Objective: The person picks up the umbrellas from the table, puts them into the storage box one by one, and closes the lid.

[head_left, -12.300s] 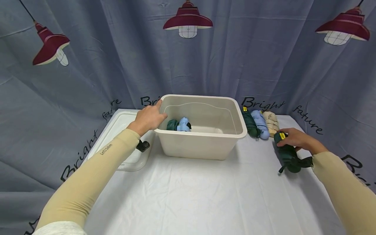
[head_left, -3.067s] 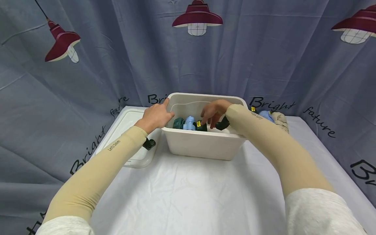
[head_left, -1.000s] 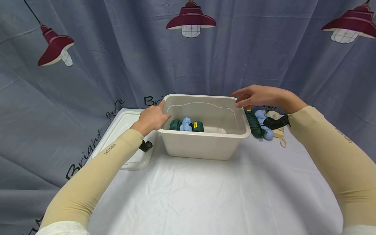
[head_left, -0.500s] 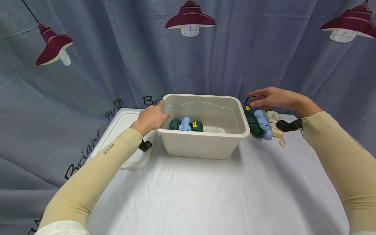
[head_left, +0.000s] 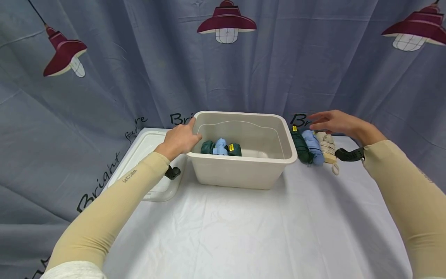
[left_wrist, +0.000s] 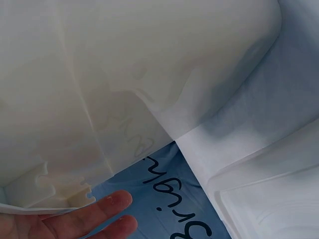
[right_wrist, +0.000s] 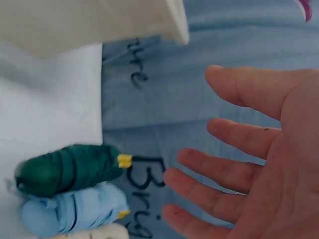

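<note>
My left hand (head_left: 179,140) rests on the left rim of a cream plastic bin (head_left: 240,172). In the left wrist view its fingers (left_wrist: 107,205) extend straight past the rim. Inside the bin's left part stand a teal-green folded umbrella (head_left: 207,147), a light blue one (head_left: 220,148) and a dark green one (head_left: 234,150). Right of the bin, my right hand (head_left: 343,123) hovers with spread fingers and holds nothing. Below it lie a dark green folded umbrella (head_left: 301,147), a blue one (head_left: 313,148) and a beige one (head_left: 326,146) with a cord loop.
A white lid (head_left: 146,151) lies left of the bin, partly under the left arm. A white cloth covers the table (head_left: 230,232). Behind it hangs a grey-blue curtain (head_left: 156,77) printed with red lamps and lettering.
Earlier, my right hand held a dark green umbrella at the right; that umbrella now stands in the bin. The right hand has left the bin and drifted rightward. The left hand stays.
</note>
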### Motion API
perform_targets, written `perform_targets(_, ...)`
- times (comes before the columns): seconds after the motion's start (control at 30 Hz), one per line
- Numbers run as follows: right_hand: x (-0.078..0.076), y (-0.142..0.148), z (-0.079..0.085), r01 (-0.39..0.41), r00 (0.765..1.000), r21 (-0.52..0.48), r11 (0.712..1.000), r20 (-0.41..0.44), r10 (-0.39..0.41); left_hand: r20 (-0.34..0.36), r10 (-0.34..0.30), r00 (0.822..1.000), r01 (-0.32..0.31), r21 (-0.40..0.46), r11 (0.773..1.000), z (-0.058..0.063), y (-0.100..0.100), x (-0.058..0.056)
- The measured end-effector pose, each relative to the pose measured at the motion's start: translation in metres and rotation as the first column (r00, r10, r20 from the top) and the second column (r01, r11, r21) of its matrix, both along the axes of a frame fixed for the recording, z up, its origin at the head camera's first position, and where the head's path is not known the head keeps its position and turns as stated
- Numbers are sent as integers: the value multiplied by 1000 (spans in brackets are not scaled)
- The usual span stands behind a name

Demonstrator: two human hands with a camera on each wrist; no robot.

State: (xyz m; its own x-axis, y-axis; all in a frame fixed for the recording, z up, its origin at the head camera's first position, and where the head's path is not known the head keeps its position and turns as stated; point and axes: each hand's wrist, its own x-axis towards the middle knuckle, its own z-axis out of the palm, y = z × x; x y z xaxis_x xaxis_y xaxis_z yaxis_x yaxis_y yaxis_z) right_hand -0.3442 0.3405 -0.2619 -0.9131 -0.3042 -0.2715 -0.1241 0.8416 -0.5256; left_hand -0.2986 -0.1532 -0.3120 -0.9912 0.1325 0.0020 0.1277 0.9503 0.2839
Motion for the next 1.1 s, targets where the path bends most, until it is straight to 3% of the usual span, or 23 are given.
perform_targets(0.4, -10, 32, -33, 101, 994, -31, 994, 46, -99, 8, 5, 1000, -5, 1, 1000, 0, 0, 0)
perform_targets(1.1, -19, 62, -84, 260, 966, -46, 965, 1, -260, 3, 15, 1000, -15, 2, 1000, -2, 1, 0)
